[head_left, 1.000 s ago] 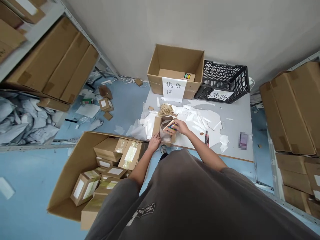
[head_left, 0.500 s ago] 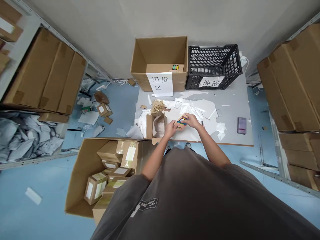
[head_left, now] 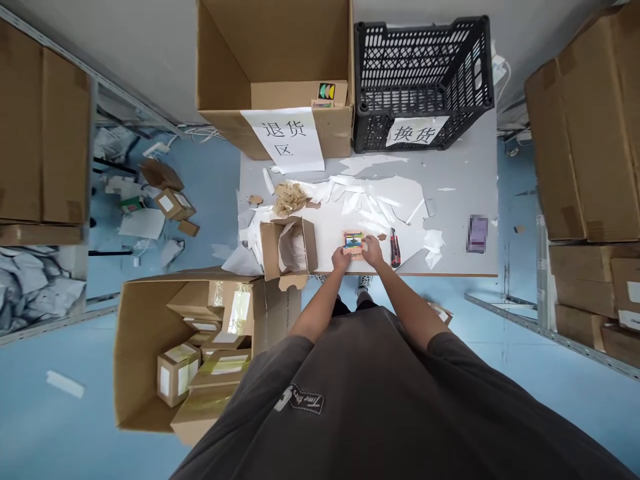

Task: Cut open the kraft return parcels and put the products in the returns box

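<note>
A small flat box with a colourful printed face (head_left: 353,239) lies between my two hands, close to the table's front edge. My left hand (head_left: 341,258) grips its lower left corner. On its right side, the fingers of my right hand (head_left: 371,251) are closed at the edge. Left of the hands stands an open brown carton (head_left: 314,244) with white paper lining inside. A red and black box cutter (head_left: 395,248) rests just right of my right hand.
At the back stand a large carton (head_left: 215,87) with a paper sign and a black plastic crate (head_left: 423,103). Crumpled brown paper (head_left: 290,199) and white scraps (head_left: 367,203) litter the table. A big carton of taped parcels (head_left: 135,353) is at lower left. A purple item (head_left: 477,234) lies at right.
My hands have lowered the colourful box and turned it so that its printed face is upward. The view has tilted and come closer to the table; the box cutter now shows fully.
</note>
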The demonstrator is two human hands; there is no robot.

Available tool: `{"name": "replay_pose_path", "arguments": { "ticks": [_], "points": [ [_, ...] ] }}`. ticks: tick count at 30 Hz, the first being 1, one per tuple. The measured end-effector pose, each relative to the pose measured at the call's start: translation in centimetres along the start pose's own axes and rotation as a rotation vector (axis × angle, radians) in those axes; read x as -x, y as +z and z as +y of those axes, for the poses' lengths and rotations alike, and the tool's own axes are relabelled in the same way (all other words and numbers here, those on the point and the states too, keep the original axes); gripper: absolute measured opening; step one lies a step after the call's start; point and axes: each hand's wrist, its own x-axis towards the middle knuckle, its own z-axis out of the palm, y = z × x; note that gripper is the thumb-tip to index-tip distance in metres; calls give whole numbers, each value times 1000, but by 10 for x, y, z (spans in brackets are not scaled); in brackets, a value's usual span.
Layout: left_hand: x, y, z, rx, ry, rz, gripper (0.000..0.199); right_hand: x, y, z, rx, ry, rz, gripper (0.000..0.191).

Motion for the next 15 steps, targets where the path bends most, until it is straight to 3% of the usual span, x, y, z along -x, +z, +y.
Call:
{"name": "replay_pose_path", "arguments": {
  "ticks": [4, 7, 10, 15],
  "points": [
    [3, 0, -6, -141, 181, 147, 59, -1, 5, 0, -116, 214, 52, 64],
    [5, 4, -5, -282, 306, 57, 62, -8, 9, -7, -209, 392, 50, 60],
    [2, 10, 0, -320, 376, -49, 65, -16, 13, -13, -278, 520, 91, 43],
    [-6, 7, 9, -284, 330, -114, 67, -20, 12, -20, -324, 603, 112, 20]
  ]
}}
